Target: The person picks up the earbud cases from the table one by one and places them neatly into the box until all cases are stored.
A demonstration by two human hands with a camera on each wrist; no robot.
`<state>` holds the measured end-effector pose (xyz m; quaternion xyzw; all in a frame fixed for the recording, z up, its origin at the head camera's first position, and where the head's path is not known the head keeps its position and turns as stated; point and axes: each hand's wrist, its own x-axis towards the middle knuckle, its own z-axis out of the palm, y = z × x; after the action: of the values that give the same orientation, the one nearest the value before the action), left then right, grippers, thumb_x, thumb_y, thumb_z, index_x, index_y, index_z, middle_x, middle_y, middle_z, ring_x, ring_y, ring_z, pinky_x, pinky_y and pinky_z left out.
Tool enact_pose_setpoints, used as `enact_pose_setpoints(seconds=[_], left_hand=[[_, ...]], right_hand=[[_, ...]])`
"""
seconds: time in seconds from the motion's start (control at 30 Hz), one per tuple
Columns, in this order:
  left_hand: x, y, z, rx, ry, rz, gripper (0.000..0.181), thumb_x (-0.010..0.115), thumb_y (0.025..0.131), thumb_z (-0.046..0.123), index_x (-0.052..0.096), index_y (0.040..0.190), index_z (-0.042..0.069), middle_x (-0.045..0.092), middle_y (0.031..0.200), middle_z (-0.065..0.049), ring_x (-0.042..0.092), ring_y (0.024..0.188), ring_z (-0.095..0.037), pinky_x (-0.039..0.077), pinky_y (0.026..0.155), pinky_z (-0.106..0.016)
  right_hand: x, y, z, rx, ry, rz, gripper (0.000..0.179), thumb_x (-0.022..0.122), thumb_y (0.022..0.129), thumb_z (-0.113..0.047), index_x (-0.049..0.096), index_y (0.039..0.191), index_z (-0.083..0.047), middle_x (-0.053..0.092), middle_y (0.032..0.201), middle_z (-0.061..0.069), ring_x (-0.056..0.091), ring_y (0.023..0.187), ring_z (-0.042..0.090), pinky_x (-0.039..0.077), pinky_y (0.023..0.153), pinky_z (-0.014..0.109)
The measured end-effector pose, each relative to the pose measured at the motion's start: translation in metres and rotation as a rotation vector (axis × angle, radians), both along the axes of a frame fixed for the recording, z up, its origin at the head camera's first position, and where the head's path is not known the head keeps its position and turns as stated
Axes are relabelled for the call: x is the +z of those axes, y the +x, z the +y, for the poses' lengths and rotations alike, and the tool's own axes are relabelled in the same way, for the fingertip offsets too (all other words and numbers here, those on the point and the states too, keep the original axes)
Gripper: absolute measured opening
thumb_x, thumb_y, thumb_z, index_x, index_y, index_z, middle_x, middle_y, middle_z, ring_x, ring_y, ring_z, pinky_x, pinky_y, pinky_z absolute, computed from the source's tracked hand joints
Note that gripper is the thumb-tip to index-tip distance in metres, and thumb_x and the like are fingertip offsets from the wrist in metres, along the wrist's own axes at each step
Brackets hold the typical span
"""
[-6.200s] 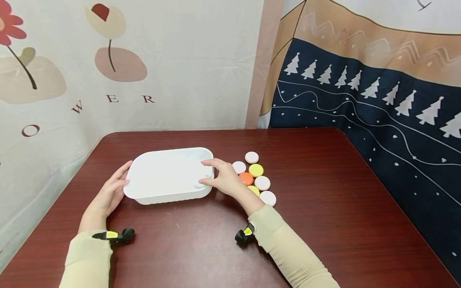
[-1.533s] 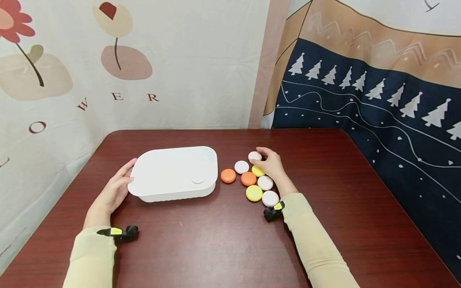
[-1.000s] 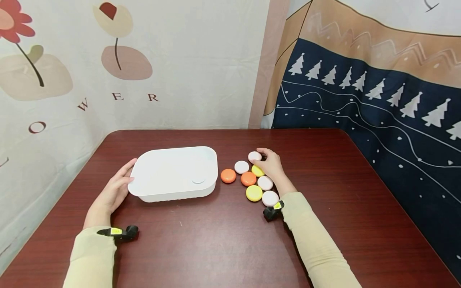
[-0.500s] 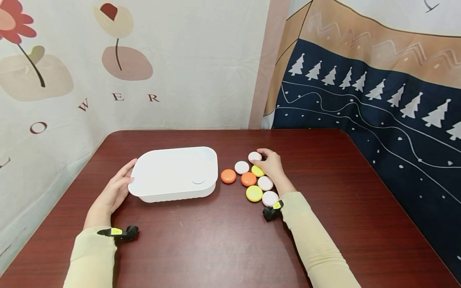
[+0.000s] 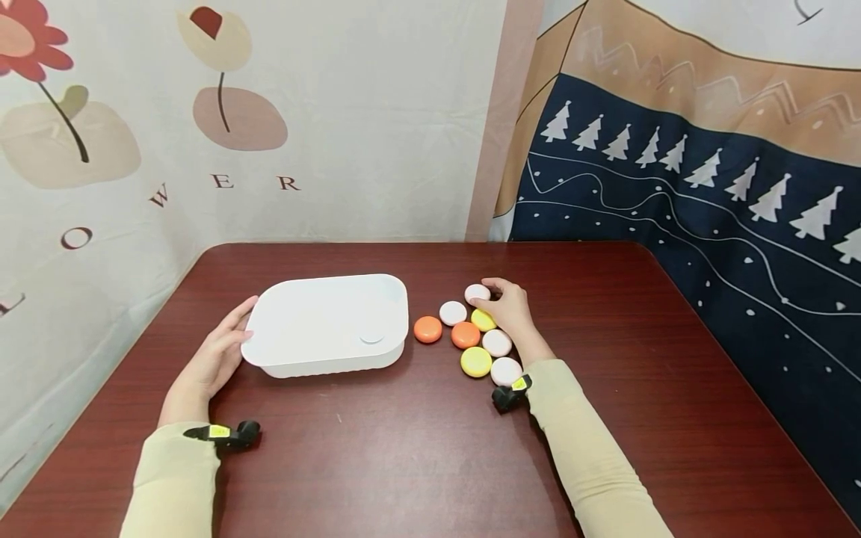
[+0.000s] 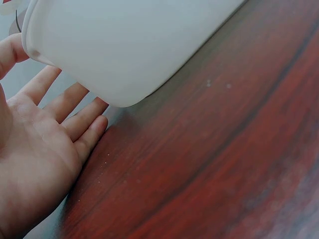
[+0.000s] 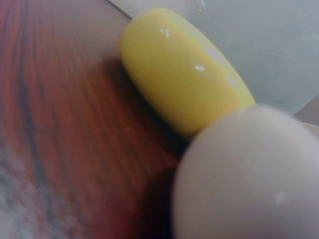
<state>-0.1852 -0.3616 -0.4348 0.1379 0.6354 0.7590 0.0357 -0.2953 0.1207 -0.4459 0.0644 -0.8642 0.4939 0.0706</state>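
A white lidded box (image 5: 323, 321) with rounded corners sits on the table, a round button (image 5: 371, 335) near its right end. My left hand (image 5: 208, 364) is at the box's left end; in the left wrist view its straight fingers (image 6: 82, 117) touch the box's side. Farther right, my right hand (image 5: 509, 308) pinches the far white disc (image 5: 476, 293) between thumb and fingers, apparently still on the table. Just below the hand lies a partly covered yellow disc (image 5: 481, 320). The right wrist view shows a yellow disc (image 7: 179, 69) and a white disc (image 7: 249, 184) close up, but no hand.
Other discs lie grouped right of the box: a white one (image 5: 453, 313), two orange ones (image 5: 427, 329), a yellow one (image 5: 476, 362) and more white ones (image 5: 496, 343). The brown table (image 5: 377, 463) meets patterned cloths (image 5: 377, 134) behind.
Since the oldest frame, my right hand has gone from the box's right end to the far white disc. My left hand stays at the box. Over the last second almost nothing moves.
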Motion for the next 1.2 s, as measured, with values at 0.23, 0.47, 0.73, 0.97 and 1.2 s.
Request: enact_pose_setpoints(seconds=[0.23, 0.47, 0.73, 0.97, 1.2], left_hand=[[0.001, 0.001, 0.001, 0.01, -0.006, -0.012, 0.06, 0.034, 0.099, -0.001, 0.007, 0.153, 0.004, 0.017, 0.151, -0.004, 0.031, 0.127, -0.003, 0.031, 0.096, -0.015], [0.002, 0.002, 0.002, 0.014, -0.011, -0.018, 0.06, 0.034, 0.1, 0.0, 0.009, 0.154, 0.007, 0.017, 0.151, -0.004, 0.032, 0.126, -0.002, 0.032, 0.096, -0.015], [0.003, 0.003, 0.003, 0.006, -0.006, -0.013, 0.059, 0.033, 0.1, 0.0, 0.01, 0.154, 0.008, 0.018, 0.15, -0.003, 0.033, 0.125, -0.002, 0.031, 0.096, -0.015], [0.003, 0.004, 0.003, 0.011, -0.009, -0.01, 0.06, 0.032, 0.1, -0.001, 0.008, 0.154, 0.006, 0.018, 0.151, -0.003, 0.032, 0.126, -0.001, 0.031, 0.096, -0.015], [0.003, 0.003, 0.003, 0.008, -0.007, -0.004, 0.06, 0.031, 0.099, -0.001, 0.006, 0.153, 0.004, 0.018, 0.151, -0.003, 0.032, 0.126, -0.001, 0.031, 0.096, -0.015]], right_hand=[[0.002, 0.001, 0.0, -0.003, -0.019, 0.019, 0.048, 0.079, 0.081, -0.017, 0.063, 0.124, -0.003, 0.065, 0.116, 0.011, 0.059, 0.107, 0.022, 0.045, 0.091, 0.037], [0.008, 0.004, -0.001, -0.012, -0.028, 0.026, 0.048, 0.08, 0.079, -0.018, 0.065, 0.122, -0.003, 0.065, 0.114, 0.01, 0.06, 0.105, 0.022, 0.046, 0.089, 0.036], [0.013, 0.007, -0.004, -0.005, -0.03, 0.028, 0.048, 0.08, 0.079, -0.018, 0.065, 0.122, -0.003, 0.065, 0.115, 0.01, 0.059, 0.104, 0.022, 0.047, 0.088, 0.036], [0.018, 0.011, -0.007, 0.007, -0.03, 0.055, 0.048, 0.081, 0.078, -0.018, 0.065, 0.12, -0.002, 0.066, 0.112, 0.01, 0.061, 0.098, 0.022, 0.048, 0.084, 0.035], [0.029, 0.016, -0.014, 0.038, -0.055, 0.062, 0.049, 0.081, 0.078, -0.02, 0.065, 0.122, -0.004, 0.065, 0.115, 0.008, 0.059, 0.102, 0.021, 0.048, 0.086, 0.036]])
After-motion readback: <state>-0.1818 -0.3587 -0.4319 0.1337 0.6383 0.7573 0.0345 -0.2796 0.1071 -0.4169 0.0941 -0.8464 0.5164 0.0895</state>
